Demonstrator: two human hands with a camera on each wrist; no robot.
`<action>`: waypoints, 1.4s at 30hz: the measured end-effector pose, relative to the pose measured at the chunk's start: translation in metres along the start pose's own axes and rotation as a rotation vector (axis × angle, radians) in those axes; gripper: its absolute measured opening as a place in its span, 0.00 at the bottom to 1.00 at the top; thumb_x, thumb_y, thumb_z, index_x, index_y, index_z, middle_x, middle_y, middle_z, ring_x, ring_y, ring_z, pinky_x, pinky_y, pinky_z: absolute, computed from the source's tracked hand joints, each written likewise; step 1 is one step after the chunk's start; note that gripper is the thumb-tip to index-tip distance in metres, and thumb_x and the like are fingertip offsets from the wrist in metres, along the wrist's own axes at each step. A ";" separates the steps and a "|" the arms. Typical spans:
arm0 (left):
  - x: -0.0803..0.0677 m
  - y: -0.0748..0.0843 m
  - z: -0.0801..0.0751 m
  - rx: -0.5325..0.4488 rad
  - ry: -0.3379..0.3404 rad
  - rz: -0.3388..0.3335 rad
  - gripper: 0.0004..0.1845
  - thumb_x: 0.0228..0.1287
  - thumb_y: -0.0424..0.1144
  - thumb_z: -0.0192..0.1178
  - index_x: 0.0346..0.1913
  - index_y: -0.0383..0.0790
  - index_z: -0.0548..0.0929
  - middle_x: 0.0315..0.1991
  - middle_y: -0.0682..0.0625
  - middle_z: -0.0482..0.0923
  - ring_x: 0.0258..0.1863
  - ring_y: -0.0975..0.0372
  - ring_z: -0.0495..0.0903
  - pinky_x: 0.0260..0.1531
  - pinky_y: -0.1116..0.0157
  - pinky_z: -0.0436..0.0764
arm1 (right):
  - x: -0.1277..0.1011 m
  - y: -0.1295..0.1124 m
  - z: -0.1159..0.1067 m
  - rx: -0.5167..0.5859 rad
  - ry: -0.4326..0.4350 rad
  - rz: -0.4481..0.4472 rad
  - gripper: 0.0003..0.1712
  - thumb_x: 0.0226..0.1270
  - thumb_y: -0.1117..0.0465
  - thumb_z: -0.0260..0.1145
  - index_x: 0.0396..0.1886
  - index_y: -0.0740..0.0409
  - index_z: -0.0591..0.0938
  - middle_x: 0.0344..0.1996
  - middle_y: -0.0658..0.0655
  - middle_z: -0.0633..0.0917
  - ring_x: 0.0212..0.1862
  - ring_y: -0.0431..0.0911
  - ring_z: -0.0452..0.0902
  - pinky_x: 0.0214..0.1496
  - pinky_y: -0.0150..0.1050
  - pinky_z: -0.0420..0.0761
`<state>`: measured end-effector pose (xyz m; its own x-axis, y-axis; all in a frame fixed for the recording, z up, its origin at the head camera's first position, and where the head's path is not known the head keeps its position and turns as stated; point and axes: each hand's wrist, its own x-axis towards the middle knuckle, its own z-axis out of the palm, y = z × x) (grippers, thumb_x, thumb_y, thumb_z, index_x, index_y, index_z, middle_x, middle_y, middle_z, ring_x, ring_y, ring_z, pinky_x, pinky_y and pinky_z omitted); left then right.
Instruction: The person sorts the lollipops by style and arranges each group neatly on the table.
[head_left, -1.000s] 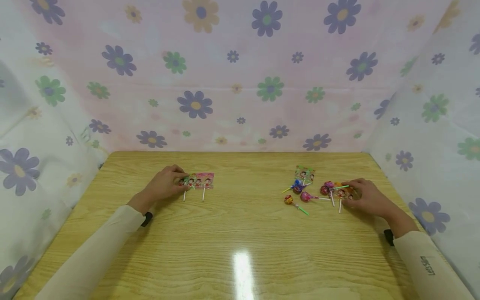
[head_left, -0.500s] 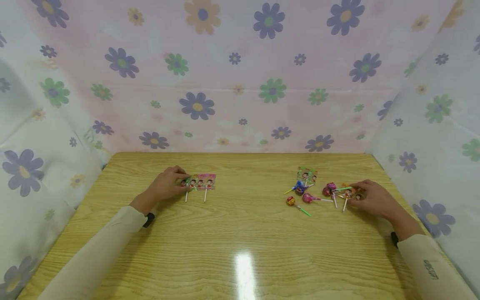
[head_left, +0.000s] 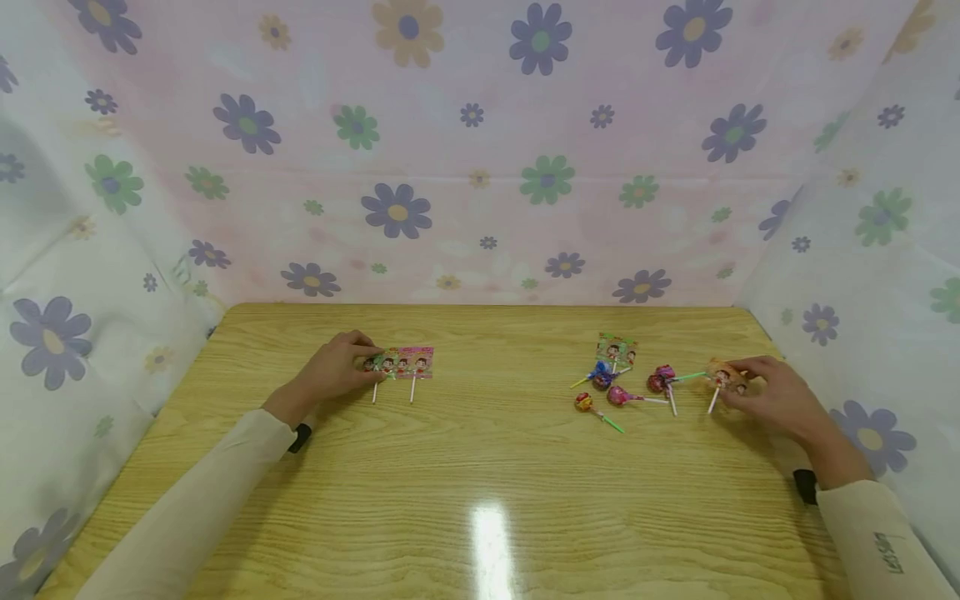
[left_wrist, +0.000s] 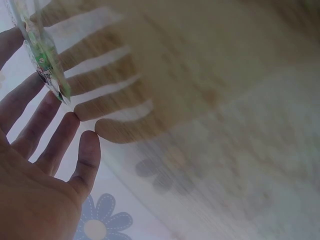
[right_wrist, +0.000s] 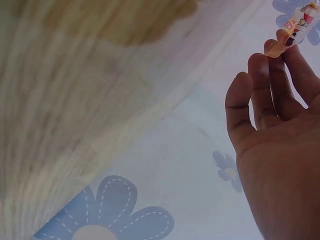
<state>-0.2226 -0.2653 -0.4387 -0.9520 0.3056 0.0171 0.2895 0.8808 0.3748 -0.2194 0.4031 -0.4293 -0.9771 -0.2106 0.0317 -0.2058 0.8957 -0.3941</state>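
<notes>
At the left of the table, my left hand (head_left: 333, 368) pinches the edge of a flat lollipop in a green wrapper (head_left: 388, 364). Beside it lies a lollipop in a pink wrapper (head_left: 422, 363), its white stick pointing toward me. In the left wrist view the green wrapper (left_wrist: 46, 62) stands on edge at the fingers. On the right, my right hand (head_left: 780, 398) grips a flat lollipop in an orange wrapper (head_left: 723, 377) between thumb and fingers, its white stick slanting down. The right wrist view shows the orange wrapper (right_wrist: 290, 32) at the fingertips.
Left of my right hand lie several round lollipops: a dark red one (head_left: 660, 381), a pink one (head_left: 617, 396), a blue one (head_left: 602, 373) and a yellow-red one (head_left: 583, 402). Behind them is another green-wrapped flat lollipop (head_left: 613, 346). Flowered cloth (head_left: 480, 208) surrounds the wooden table (head_left: 375, 500).
My right hand has drawn the orange-wrapped lollipop to the right, away from the round lollipops. The left hand keeps its place at the green wrapper.
</notes>
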 end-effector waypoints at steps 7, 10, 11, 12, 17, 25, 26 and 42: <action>-0.001 -0.001 0.001 -0.011 0.002 0.013 0.29 0.63 0.50 0.68 0.64 0.39 0.80 0.58 0.41 0.75 0.58 0.45 0.72 0.56 0.42 0.73 | -0.004 -0.001 -0.003 0.027 0.036 0.027 0.38 0.68 0.47 0.66 0.65 0.73 0.72 0.61 0.78 0.68 0.55 0.72 0.65 0.45 0.69 0.68; -0.001 -0.002 0.000 -0.010 -0.003 0.011 0.29 0.64 0.50 0.68 0.64 0.38 0.80 0.58 0.41 0.75 0.59 0.45 0.72 0.56 0.42 0.73 | -0.005 -0.002 -0.003 0.045 0.051 0.037 0.39 0.69 0.46 0.66 0.66 0.72 0.71 0.62 0.78 0.67 0.53 0.71 0.67 0.43 0.66 0.70; -0.001 -0.002 0.000 -0.009 -0.004 0.011 0.29 0.64 0.50 0.68 0.64 0.38 0.80 0.58 0.41 0.75 0.59 0.45 0.72 0.56 0.42 0.73 | -0.005 -0.002 -0.002 0.053 0.050 0.039 0.39 0.69 0.46 0.65 0.67 0.72 0.70 0.63 0.78 0.66 0.53 0.70 0.67 0.42 0.64 0.71; -0.001 -0.002 0.000 -0.007 -0.006 0.013 0.29 0.64 0.50 0.68 0.64 0.38 0.80 0.58 0.41 0.75 0.58 0.45 0.72 0.56 0.43 0.74 | -0.005 -0.002 -0.002 0.062 0.045 0.038 0.39 0.69 0.46 0.65 0.67 0.72 0.70 0.63 0.78 0.66 0.52 0.70 0.68 0.41 0.61 0.72; -0.001 -0.001 -0.002 -0.010 -0.005 0.016 0.29 0.64 0.50 0.68 0.64 0.38 0.80 0.58 0.41 0.75 0.58 0.46 0.72 0.55 0.44 0.74 | -0.005 -0.012 -0.002 0.105 0.048 0.012 0.36 0.71 0.47 0.65 0.69 0.67 0.71 0.64 0.73 0.68 0.50 0.54 0.68 0.38 0.40 0.70; -0.002 0.003 -0.003 -0.005 -0.021 -0.012 0.30 0.64 0.50 0.68 0.65 0.38 0.79 0.59 0.40 0.74 0.61 0.44 0.70 0.60 0.37 0.68 | -0.002 -0.036 0.005 0.146 0.046 -0.042 0.33 0.71 0.47 0.65 0.68 0.61 0.73 0.61 0.65 0.72 0.48 0.36 0.64 0.40 0.37 0.67; -0.002 0.003 -0.003 -0.006 -0.020 -0.013 0.30 0.64 0.50 0.68 0.65 0.38 0.79 0.60 0.40 0.74 0.61 0.44 0.70 0.60 0.37 0.68 | -0.001 -0.039 0.006 0.146 0.043 -0.044 0.33 0.71 0.47 0.64 0.69 0.60 0.73 0.61 0.65 0.72 0.48 0.39 0.65 0.40 0.38 0.68; -0.002 0.000 -0.001 -0.007 -0.008 -0.003 0.30 0.64 0.49 0.68 0.65 0.38 0.79 0.59 0.41 0.74 0.60 0.45 0.71 0.59 0.40 0.71 | 0.008 -0.080 0.025 0.234 0.071 -0.167 0.28 0.70 0.54 0.67 0.66 0.59 0.75 0.56 0.58 0.76 0.47 0.29 0.66 0.43 0.31 0.67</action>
<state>-0.2212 -0.2660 -0.4375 -0.9520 0.3060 0.0088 0.2860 0.8790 0.3814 -0.2095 0.3197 -0.4199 -0.9337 -0.3125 0.1750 -0.3543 0.7342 -0.5791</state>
